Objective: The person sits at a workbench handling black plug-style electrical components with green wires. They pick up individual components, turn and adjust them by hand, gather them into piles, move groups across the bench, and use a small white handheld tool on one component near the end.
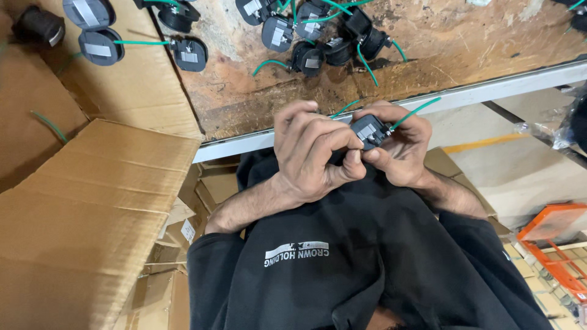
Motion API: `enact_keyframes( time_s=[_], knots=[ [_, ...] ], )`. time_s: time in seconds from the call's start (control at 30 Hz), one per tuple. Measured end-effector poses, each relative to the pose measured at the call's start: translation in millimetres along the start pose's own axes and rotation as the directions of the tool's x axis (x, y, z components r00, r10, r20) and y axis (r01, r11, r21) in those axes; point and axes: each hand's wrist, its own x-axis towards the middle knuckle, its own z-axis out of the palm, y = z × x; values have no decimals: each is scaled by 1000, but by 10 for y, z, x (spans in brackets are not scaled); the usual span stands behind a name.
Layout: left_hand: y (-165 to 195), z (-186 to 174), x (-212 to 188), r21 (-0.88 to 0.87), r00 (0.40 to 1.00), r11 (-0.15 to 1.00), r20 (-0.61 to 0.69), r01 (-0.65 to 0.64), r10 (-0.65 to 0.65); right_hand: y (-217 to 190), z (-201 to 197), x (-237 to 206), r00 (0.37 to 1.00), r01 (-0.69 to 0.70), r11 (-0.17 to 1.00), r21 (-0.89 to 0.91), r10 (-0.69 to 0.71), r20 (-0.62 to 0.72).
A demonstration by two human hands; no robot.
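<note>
In the head view, the left hand point(315, 150) and right hand point(400, 150) are both gripping one small black component point(369, 130) with one green wire point(416, 112), held just over the table edge point(477, 93). About eleven similar black parts point(309, 59) are lying on the worn wooden table. Two cardboard boxes point(92, 201) are sitting alongside.

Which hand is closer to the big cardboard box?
Left. The left hand sits nearer the cardboard box, not touching; the right hand lies beyond it, both gripping the black part.
</note>
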Motion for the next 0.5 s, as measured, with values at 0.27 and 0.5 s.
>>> enact_keyframes(
  time_s=[0.27, 0.5],
  knots=[
    [-232, -208, 40, 21, 972, 990, 185, 142, -143, -258, -82, 139, 996, 79, 880, 468, -89, 0],
    [-242, -392, 18, 257, 934, 955, 285, 145, -218, -483, -266, 440, 987, 74, 923, -377, -122, -106]
  ],
)
